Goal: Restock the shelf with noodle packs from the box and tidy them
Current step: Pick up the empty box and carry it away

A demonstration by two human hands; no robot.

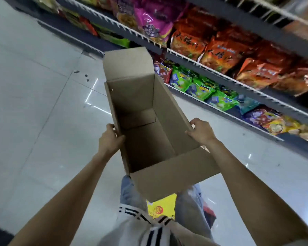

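A long brown cardboard box (169, 119) with its flaps open hangs in front of me above the floor; no packs show inside it. My left hand (109, 140) grips its left wall, thumb over the rim. My right hand (202, 130) grips the right wall the same way. To the right, the shelves (219, 72) carry orange noodle packs (219, 50), pink packs (153, 20) and, one level lower, green packs (201, 86). A yellow pack (161, 207) shows below the box, between my legs.
White glossy floor tiles (43, 112) spread to the left, with a few small dark scraps (82, 75) on them. White wire rails (194, 61) edge each shelf. My legs and a red thing (209, 212) lie under the box.
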